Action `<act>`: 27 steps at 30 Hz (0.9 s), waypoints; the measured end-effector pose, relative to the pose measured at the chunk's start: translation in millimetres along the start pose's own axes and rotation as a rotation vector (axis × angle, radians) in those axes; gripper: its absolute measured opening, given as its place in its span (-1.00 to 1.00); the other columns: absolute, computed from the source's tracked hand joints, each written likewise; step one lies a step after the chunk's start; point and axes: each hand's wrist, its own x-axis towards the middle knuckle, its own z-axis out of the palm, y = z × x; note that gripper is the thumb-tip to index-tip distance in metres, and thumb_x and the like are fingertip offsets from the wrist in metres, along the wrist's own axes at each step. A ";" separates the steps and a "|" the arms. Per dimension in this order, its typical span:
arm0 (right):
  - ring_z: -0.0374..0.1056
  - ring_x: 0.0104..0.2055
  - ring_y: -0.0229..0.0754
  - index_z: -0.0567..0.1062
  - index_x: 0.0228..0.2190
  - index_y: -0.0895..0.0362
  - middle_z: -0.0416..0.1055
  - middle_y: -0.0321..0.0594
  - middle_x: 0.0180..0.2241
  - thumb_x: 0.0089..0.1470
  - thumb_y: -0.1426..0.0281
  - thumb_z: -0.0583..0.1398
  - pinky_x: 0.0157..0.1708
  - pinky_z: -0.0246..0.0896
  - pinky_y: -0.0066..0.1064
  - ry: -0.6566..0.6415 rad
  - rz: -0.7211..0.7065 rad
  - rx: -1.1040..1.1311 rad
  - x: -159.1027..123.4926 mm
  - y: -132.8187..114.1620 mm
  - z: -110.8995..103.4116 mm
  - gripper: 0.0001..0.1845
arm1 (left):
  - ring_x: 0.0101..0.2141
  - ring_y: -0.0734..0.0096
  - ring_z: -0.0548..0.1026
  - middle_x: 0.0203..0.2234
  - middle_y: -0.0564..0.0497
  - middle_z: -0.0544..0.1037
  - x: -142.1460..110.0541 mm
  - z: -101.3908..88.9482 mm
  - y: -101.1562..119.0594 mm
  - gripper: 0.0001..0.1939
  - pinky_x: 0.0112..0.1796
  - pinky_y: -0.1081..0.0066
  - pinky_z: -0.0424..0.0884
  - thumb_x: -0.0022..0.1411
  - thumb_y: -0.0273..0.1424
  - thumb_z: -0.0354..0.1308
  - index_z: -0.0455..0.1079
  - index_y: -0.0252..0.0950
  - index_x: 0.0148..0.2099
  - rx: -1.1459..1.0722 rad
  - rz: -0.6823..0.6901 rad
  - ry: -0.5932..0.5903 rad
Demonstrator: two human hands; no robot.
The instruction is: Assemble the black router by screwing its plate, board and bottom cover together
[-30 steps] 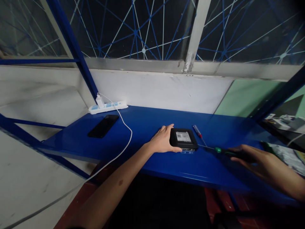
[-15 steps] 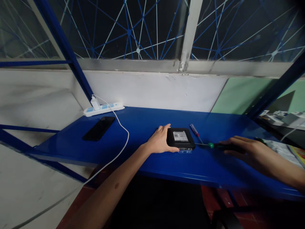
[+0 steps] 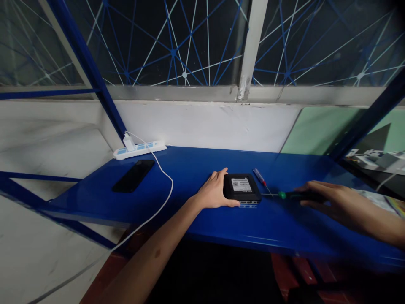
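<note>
While serving as work surface: long, glossy blue table point(image 3: 190, 162), set against white wall point(image 3: 202, 124). Then, by approx. size:

Long, thin white cable point(image 3: 172, 183): looping down past table's near edge, L side.

Narrow white plastic power strip w/ pale-blue panels point(image 3: 148, 147): at far L of table.

Left hand point(image 3: 215, 190): spread wide round L end of squarish, flat black plastic box point(image 3: 243, 196); fingers at far side, thumb along near side, holding it.

Right hand point(image 3: 329, 196): curled tight round dark handle of long screwdriver w/ green collar and slim metal shaft point(image 3: 282, 195); fingertips partly lost in shadow.

Flat, oblong black slab, prob. phone point(image 3: 134, 175): near power strip, well apart from hands.

Box: flat on table, ports along near side, white printed label point(image 3: 241, 185) on top.

Long screwdriver: approx. level, tip at box's R side; touching, inserted or just short, too small to tell.

Small screwdriver w/ clear purplish handle and red collar point(image 3: 260, 177): loose, just R of box; shaft apparently crossing long one's line.

Step in hand, as judged: bracing box, bringing tip to R side. Next move calls for: firm L grip, tip well seated, shaft in line, light pressure, L fingers clear of any slip.
</note>
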 end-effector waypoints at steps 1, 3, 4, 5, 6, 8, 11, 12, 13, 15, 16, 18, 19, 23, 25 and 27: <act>0.58 -0.19 -0.04 0.57 -0.15 -0.02 0.63 -0.18 -0.17 0.16 0.06 0.19 -0.20 0.49 -0.33 -0.060 -0.003 0.054 -3.5 6.1 0.7 -0.65 | 0.29 -0.25 0.07 0.33 -0.26 0.15 0.0 0.5 -0.3 0.40 0.19 -0.15 0.19 -0.17 0.24 0.33 -0.31 -0.25 0.48 -0.003 -0.003 0.001; 0.57 -0.13 0.00 0.56 -0.12 -0.07 0.62 -0.20 -0.12 0.15 0.07 0.20 -0.15 0.49 -0.27 -0.087 0.069 0.077 -10.6 21.1 0.3 -0.66 | 0.30 -0.26 0.05 0.33 -0.25 0.14 -0.1 1.2 -0.7 0.40 0.20 -0.17 0.16 -0.18 0.25 0.33 -0.31 -0.23 0.48 -0.007 -0.001 0.005; 0.57 -0.12 0.03 0.56 -0.12 -0.10 0.62 -0.21 -0.12 0.12 0.05 0.21 -0.14 0.49 -0.23 -0.081 0.101 0.079 -13.3 29.0 -0.7 -0.66 | 0.31 -0.25 0.04 0.34 -0.25 0.13 -0.1 1.4 -0.8 0.40 0.20 -0.17 0.16 -0.18 0.25 0.33 -0.31 -0.22 0.48 -0.007 0.005 0.008; 0.57 -0.11 0.04 0.56 -0.12 -0.12 0.62 -0.22 -0.11 0.10 0.05 0.22 -0.12 0.48 -0.21 -0.076 0.133 0.083 -14.9 36.2 -2.0 -0.65 | 0.31 -0.25 0.04 0.34 -0.26 0.13 -0.2 1.6 -0.8 0.39 0.20 -0.16 0.15 -0.18 0.25 0.33 -0.31 -0.23 0.47 -0.007 0.012 0.010; 0.56 -0.10 0.05 0.57 -0.13 -0.12 0.62 -0.22 -0.11 0.09 0.05 0.23 -0.12 0.48 -0.21 -0.066 0.169 0.092 -15.0 42.2 -3.3 -0.66 | 0.31 -0.25 0.04 0.34 -0.27 0.13 -0.3 1.6 -0.8 0.39 0.20 -0.16 0.15 -0.17 0.25 0.33 -0.31 -0.23 0.47 -0.007 0.017 0.012; 0.57 -0.14 0.07 0.57 -0.18 -0.09 0.63 -0.21 -0.15 0.04 0.01 0.23 -0.21 0.48 -0.21 -0.028 0.266 0.106 -10.4 48.8 -4.7 -0.63 | 0.31 -0.26 0.05 0.33 -0.28 0.13 -0.5 1.2 -0.5 0.38 0.20 -0.17 0.15 -0.16 0.25 0.32 -0.31 -0.23 0.47 -0.007 0.021 0.013; 0.58 -0.27 0.10 0.53 -0.24 0.02 0.64 -0.12 -0.27 -0.02 -0.01 0.22 -0.38 0.41 -0.23 0.023 0.426 0.082 8.6 46.3 0.0 -0.58 | 0.32 -0.29 0.02 0.34 -0.26 0.12 -1.3 -0.3 0.6 0.36 0.20 -0.19 0.14 -0.16 0.26 0.32 -0.28 -0.21 0.47 -0.008 0.010 0.005; 0.57 -0.30 0.11 0.50 -0.27 0.06 0.63 -0.07 -0.31 -0.03 -0.01 0.22 -0.40 0.38 -0.24 0.050 0.456 0.056 17.2 43.8 3.8 -0.57 | 0.32 -0.29 0.01 0.35 -0.26 0.12 -1.6 -0.9 1.0 0.36 0.20 -0.20 0.14 -0.16 0.25 0.32 -0.27 -0.21 0.47 -0.012 0.006 0.005; 0.56 -0.31 0.11 0.47 -0.28 0.08 0.62 -0.03 -0.32 -0.01 0.00 0.21 -0.41 0.35 -0.25 0.081 0.468 0.022 26.3 41.2 8.4 -0.57 | 0.32 -0.29 0.01 0.34 -0.26 0.12 -1.9 -1.6 1.2 0.36 0.21 -0.19 0.13 -0.16 0.25 0.33 -0.26 -0.21 0.47 -0.019 0.005 0.005; 0.54 -0.36 0.07 0.42 -0.31 0.10 0.59 -0.01 -0.37 0.02 0.03 0.19 -0.41 0.30 -0.27 0.096 0.468 -0.013 44.2 37.0 19.0 -0.61 | 0.32 -0.24 0.04 0.34 -0.26 0.14 -2.5 -2.7 1.3 0.35 0.21 -0.16 0.15 -0.16 0.22 0.34 -0.25 -0.21 0.47 -0.042 0.006 0.005; 0.52 -0.38 0.05 0.40 -0.33 0.10 0.58 -0.01 -0.41 0.05 0.05 0.16 -0.41 0.29 -0.28 0.099 0.460 -0.028 52.1 35.8 24.5 -0.64 | 0.31 -0.21 0.07 0.33 -0.26 0.14 -2.8 -3.1 1.1 0.35 0.21 -0.14 0.17 -0.16 0.21 0.35 -0.25 -0.21 0.47 -0.054 0.004 0.004; 0.52 -0.35 0.03 0.37 -0.34 0.09 0.57 0.01 -0.38 0.10 0.06 0.12 -0.39 0.29 -0.30 0.094 0.446 -0.047 63.7 35.1 35.0 -0.66 | 0.30 -0.17 0.10 0.33 -0.26 0.15 -3.1 -3.4 0.3 0.35 0.21 -0.11 0.19 -0.16 0.20 0.36 -0.25 -0.23 0.47 -0.070 -0.005 0.001; 0.51 -0.34 0.03 0.37 -0.34 0.09 0.56 0.03 -0.38 0.11 0.06 0.10 -0.38 0.29 -0.30 0.100 0.451 -0.054 67.0 35.4 39.9 -0.66 | 0.30 -0.15 0.10 0.33 -0.26 0.15 -3.1 -3.3 -0.1 0.35 0.21 -0.09 0.19 -0.16 0.20 0.36 -0.25 -0.23 0.46 -0.073 -0.010 -0.001; 0.49 -0.30 0.04 0.38 -0.32 0.12 0.54 0.05 -0.33 0.14 0.08 0.08 -0.33 0.32 -0.28 0.103 0.467 -0.083 65.1 38.9 56.1 -0.65 | 0.32 -0.18 0.07 0.33 -0.26 0.14 -1.7 -2.6 -0.6 0.32 0.23 -0.09 0.16 -0.15 0.18 0.37 -0.21 -0.24 0.46 -0.049 -0.009 0.003; 0.49 -0.26 0.09 0.40 -0.28 0.16 0.52 0.10 -0.29 0.15 0.07 0.08 -0.29 0.33 -0.21 0.113 0.487 -0.109 59.6 40.4 60.6 -0.60 | 0.33 -0.22 0.03 0.34 -0.27 0.10 -0.5 -3.2 0.5 0.30 0.24 -0.12 0.13 -0.12 0.18 0.35 -0.20 -0.25 0.46 -0.019 -0.006 -0.014; 0.46 -0.14 0.22 0.42 -0.15 0.25 0.47 0.22 -0.19 0.16 0.01 0.07 -0.21 0.33 -0.11 0.150 0.477 -0.180 56.4 39.9 60.8 -0.45 | 0.35 -0.25 -0.02 0.37 -0.28 0.04 0.2 -4.7 2.2 0.28 0.25 -0.14 0.09 -0.08 0.20 0.31 -0.22 -0.27 0.47 0.012 0.001 -0.046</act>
